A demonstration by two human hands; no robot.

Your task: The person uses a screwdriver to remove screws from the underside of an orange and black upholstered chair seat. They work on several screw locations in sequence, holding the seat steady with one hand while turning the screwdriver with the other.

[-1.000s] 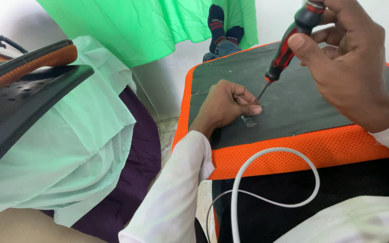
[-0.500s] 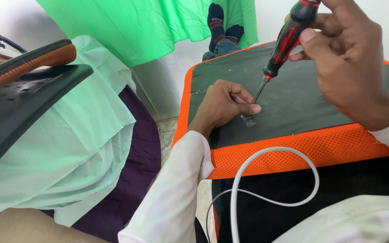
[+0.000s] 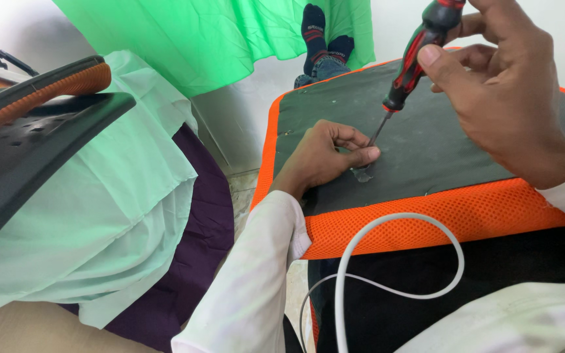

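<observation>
White wall and bright green curtain (image 3: 217, 39) at 12 o'clock, with a seated person's socked feet (image 3: 325, 36) showing beneath its hem. Across the lap, an upturned seat cushion (image 3: 426, 216) edged in orange mesh, its dark grey underside panel (image 3: 426, 137) facing up. Left hand (image 3: 325, 157) curled into a loose fist on the panel, thumb and forefinger pinched around a small metal fitting (image 3: 363, 174). Right hand (image 3: 505, 91) at 1 o'clock, fingers closed around the handle of a red-and-black screwdriver (image 3: 416, 55), shaft angled down toward 7 o'clock, tip right at the fitting beside the left thumb. White cable (image 3: 387, 255) looping at 6 o'clock over black fabric. At 9 o'clock, a black plastic chair part with an orange strip (image 3: 34, 124) resting on pale green cloth (image 3: 119, 222) over purple cloth (image 3: 197, 255).
</observation>
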